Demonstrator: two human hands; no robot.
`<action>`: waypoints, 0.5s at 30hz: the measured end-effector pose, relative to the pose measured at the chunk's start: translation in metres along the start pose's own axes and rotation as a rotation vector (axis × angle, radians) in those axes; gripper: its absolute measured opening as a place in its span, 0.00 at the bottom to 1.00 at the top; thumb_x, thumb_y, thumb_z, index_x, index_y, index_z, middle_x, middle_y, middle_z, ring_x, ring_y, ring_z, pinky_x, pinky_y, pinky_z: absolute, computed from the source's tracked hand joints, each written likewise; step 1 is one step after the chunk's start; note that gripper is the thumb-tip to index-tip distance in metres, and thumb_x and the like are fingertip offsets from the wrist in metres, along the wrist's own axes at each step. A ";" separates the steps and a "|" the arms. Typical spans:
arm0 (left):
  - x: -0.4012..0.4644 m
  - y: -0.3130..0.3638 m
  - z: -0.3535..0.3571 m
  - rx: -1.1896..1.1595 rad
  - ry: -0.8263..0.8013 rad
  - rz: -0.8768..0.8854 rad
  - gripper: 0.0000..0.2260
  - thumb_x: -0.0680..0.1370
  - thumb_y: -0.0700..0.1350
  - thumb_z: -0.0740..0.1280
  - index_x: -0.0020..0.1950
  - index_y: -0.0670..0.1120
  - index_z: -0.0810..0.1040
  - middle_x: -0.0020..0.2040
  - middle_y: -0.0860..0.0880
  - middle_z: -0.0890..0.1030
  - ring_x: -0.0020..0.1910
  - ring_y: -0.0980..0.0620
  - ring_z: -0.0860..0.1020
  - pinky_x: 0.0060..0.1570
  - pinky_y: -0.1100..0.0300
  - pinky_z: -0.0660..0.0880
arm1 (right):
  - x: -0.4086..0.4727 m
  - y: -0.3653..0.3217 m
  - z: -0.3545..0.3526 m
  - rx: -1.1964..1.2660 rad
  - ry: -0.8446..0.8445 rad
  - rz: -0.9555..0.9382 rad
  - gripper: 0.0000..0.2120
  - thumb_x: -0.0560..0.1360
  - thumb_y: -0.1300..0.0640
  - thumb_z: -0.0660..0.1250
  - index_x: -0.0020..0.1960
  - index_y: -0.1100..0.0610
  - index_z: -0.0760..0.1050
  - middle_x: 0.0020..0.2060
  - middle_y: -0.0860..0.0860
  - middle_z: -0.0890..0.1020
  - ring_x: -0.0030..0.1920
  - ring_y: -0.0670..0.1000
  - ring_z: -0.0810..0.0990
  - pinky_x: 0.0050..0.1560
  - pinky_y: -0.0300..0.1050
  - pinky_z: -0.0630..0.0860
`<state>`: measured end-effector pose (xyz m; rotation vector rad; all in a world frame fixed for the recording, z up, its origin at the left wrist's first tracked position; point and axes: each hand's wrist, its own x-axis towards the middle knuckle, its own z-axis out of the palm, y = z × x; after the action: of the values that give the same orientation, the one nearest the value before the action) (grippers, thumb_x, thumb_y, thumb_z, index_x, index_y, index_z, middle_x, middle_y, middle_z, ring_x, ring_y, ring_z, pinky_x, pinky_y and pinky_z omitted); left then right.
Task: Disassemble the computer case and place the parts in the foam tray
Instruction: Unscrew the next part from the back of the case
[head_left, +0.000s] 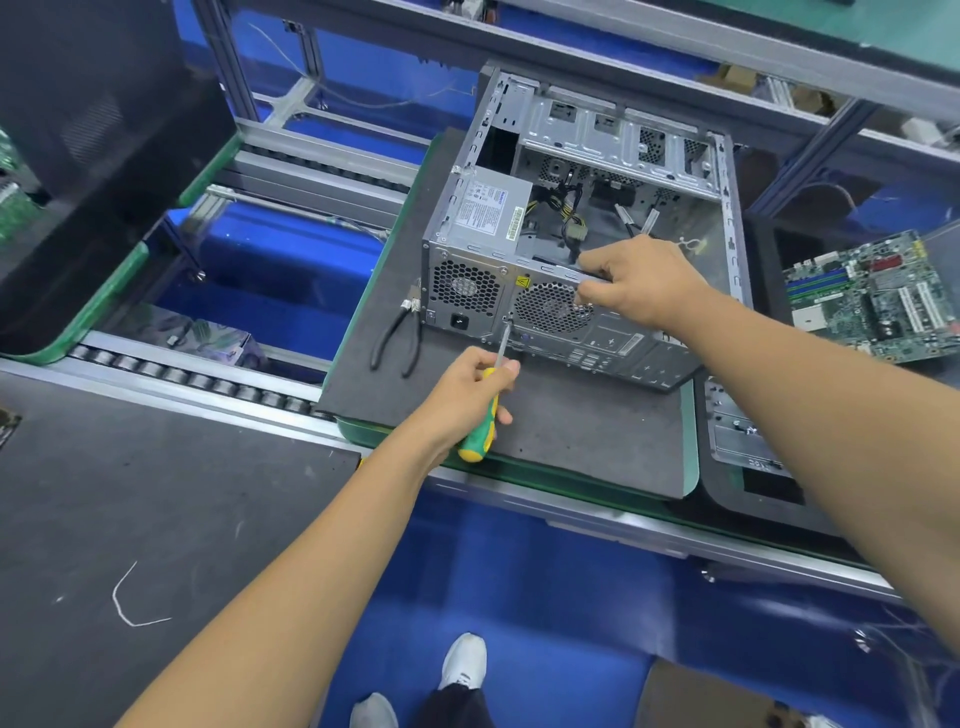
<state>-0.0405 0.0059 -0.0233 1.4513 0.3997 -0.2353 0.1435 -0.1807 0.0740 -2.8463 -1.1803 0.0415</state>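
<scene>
An open grey sheet-metal computer case (587, 228) lies on its side on a dark grey foam mat (582, 431), occupying the mat's far half; the mat covers a green-edged pallet (395, 434) on a roller conveyor line (171, 374). The case's rear panel, with two honeycomb vent grilles, faces the person. A silver box-shaped power supply with a white label (485, 210) sits in the case's near-left corner, and black and yellow cables (569, 218) lie loose inside the case.

The left hand (470, 392) holds the green-and-yellow handle of a screwdriver (480, 423), fingers curled round it; the steel shaft slants up to the rear panel, and its tip meets the panel between the two grilles, low on that face. The right hand (636, 286) grips the upper edge of the rear panel above the right grille, fingers hooked over the rim and thumb on the outer face.

A pair of black-handled pliers (397, 338) lies on the mat just beside the case's left rear corner, its jaws pointing toward the case. A green motherboard (867, 296) rests in a dark foam tray (769, 291) to the right of the mat. A second dark foam tray (727, 488), nearer the person, holds a grey metal plate (737, 436). Two light shoes (462, 662) show on the blue floor (545, 597) below.
</scene>
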 end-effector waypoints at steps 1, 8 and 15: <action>0.002 0.003 0.002 0.001 0.011 -0.002 0.13 0.81 0.50 0.71 0.61 0.47 0.72 0.49 0.43 0.79 0.30 0.54 0.80 0.29 0.57 0.77 | 0.000 0.001 0.000 0.002 0.001 0.001 0.20 0.69 0.38 0.57 0.34 0.54 0.61 0.24 0.51 0.66 0.27 0.48 0.66 0.31 0.46 0.59; 0.025 0.007 0.004 -0.040 0.094 -0.009 0.02 0.85 0.42 0.62 0.55 0.45 0.72 0.38 0.47 0.86 0.39 0.48 0.87 0.32 0.58 0.77 | 0.001 0.002 0.001 0.006 -0.002 -0.006 0.19 0.70 0.39 0.58 0.34 0.54 0.61 0.25 0.51 0.67 0.28 0.51 0.66 0.32 0.47 0.63; 0.039 0.008 0.012 -0.026 0.159 0.016 0.06 0.85 0.44 0.61 0.59 0.43 0.74 0.47 0.46 0.83 0.33 0.52 0.81 0.27 0.58 0.78 | 0.000 0.002 0.000 0.035 -0.007 -0.006 0.20 0.70 0.38 0.58 0.34 0.55 0.61 0.25 0.50 0.66 0.28 0.50 0.64 0.32 0.46 0.60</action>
<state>-0.0001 -0.0017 -0.0312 1.4520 0.5179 -0.1020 0.1453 -0.1822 0.0734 -2.8150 -1.1776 0.0705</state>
